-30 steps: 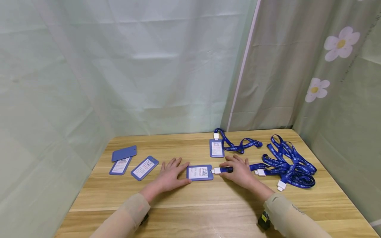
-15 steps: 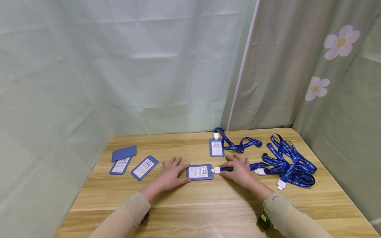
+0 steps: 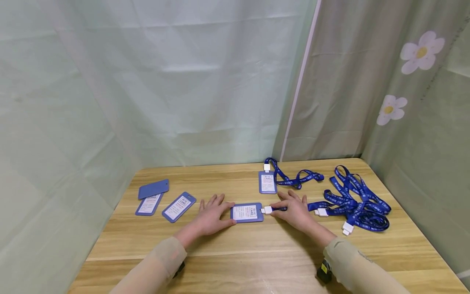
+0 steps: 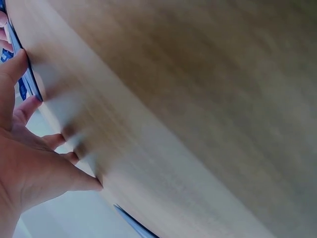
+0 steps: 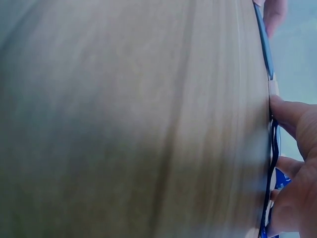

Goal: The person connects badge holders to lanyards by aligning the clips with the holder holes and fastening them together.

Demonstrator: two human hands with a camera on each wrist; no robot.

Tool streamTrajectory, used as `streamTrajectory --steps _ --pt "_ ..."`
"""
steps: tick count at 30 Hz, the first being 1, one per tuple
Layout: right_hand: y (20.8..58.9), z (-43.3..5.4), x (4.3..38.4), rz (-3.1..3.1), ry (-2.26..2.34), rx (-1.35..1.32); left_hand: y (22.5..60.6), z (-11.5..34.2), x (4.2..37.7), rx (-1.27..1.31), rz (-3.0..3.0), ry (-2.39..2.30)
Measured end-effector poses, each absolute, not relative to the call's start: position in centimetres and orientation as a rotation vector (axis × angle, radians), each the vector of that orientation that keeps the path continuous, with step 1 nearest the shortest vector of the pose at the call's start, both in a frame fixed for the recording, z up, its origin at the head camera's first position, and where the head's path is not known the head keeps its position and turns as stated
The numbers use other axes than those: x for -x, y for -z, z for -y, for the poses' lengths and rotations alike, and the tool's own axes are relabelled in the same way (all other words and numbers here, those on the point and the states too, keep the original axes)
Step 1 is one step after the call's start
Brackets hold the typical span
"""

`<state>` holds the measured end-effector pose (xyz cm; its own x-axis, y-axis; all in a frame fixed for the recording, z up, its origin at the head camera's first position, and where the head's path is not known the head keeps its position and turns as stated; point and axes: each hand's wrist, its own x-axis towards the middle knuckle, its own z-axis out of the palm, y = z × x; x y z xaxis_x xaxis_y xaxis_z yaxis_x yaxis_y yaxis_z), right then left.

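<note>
Between the left hand (image 3: 211, 218), which grips its end by thumb and finger, and the right hand (image 3: 295, 210), pinching the lanyard (image 3: 282, 209) at its white clip (image 3: 267, 210), a blue badge holder (image 3: 260, 217) lies flat on the counter (image 3: 235, 265) (whether the clip is hooked through, I cannot tell). Inside sits a white printed card (image 3: 245, 212), turned sideways. Three loose holders (image 3: 153, 189) lie farther left, one face down.

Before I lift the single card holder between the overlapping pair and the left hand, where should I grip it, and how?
Probably pinch the single card holder by both long edges, mid-length, from above and the near side: it lies flat, turned diagonally, with nothing on top.
</note>
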<state>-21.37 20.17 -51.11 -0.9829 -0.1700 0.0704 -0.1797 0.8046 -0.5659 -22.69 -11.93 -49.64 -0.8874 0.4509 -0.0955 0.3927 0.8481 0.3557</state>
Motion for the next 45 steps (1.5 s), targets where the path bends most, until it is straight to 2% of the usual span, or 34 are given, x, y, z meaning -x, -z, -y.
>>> streamTrajectory --steps 45 --pt "50.85 -19.76 21.3 2.994 -0.967 -0.202 49.06 11.59 22.09 -0.587 -2.826 -0.534"
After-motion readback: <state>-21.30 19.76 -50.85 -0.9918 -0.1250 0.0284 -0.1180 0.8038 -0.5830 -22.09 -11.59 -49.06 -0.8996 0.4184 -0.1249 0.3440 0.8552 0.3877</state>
